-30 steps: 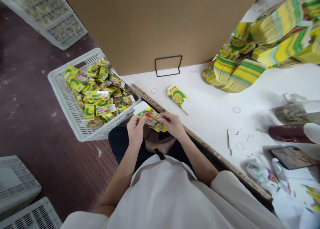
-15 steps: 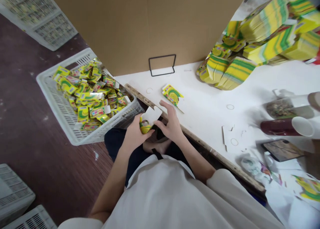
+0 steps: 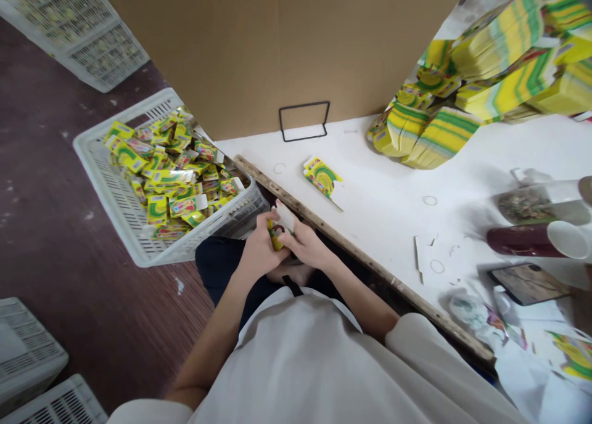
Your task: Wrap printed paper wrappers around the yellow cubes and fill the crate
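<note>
Both hands meet over my lap, just below the table's front edge. My left hand (image 3: 259, 253) is wrapped round a small yellow-green carton (image 3: 276, 230) with a white flap sticking up. My right hand (image 3: 303, 243) pinches the same carton from the right, fingers pressed on the flap. One flat yellow-green carton blank (image 3: 322, 177) lies on the white table (image 3: 388, 183) just beyond my hands. To my left, a white plastic crate (image 3: 121, 197) on the floor holds several folded cartons of the same print.
Stacks of flat carton blanks (image 3: 435, 134) pile up at the table's back right. A black wire stand (image 3: 304, 121) sits against a brown cardboard wall. A dark red cup (image 3: 531, 239), a phone (image 3: 525, 283) and paper scraps lie at the right. More white crates (image 3: 28, 350) stand on the floor.
The carton went from lying wide across both hands to being folded small and upright between them. The hands drew closer together and nearer my lap.
</note>
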Available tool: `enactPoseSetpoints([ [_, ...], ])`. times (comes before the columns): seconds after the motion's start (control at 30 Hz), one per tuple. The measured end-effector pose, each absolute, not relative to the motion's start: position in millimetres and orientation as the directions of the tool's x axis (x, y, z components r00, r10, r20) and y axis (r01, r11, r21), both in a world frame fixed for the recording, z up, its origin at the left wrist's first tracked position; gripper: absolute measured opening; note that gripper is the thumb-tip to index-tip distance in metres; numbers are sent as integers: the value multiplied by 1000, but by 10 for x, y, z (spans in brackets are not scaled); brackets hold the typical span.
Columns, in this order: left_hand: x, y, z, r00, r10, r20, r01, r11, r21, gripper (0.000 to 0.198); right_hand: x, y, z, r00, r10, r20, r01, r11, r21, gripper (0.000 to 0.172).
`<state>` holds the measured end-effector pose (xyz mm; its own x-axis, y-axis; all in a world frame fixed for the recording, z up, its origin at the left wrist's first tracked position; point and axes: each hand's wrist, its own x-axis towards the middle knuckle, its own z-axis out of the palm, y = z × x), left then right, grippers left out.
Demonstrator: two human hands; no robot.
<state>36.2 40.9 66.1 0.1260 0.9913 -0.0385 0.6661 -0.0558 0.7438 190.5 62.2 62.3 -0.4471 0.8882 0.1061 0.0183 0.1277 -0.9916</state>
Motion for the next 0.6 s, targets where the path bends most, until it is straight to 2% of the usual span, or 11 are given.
enactPoseSetpoints([
  [0.1,381,433,530,120,987,107,686,-160,710,62,1930,595,631,-503,849,163,135,263,-955,57],
  [0.2,376,428,477,48,979,197,730,-169,662,68,1969,618,605,-424,881,209,188,312,-932,56],
  [0.3,309,403,539,9,993,121,756,-86,649,56,2024,681,564,-373,895,246,237,348,-907,53],
  [0.47,166,412,722,99,995,-25,742,-57,668,53,2134,781,558,-539,824,177,304,386,-871,34],
  [0.6,107,484,855,187,975,-120,745,-61,664,56,2263,874,608,-648,747,150,282,418,-864,25],
])
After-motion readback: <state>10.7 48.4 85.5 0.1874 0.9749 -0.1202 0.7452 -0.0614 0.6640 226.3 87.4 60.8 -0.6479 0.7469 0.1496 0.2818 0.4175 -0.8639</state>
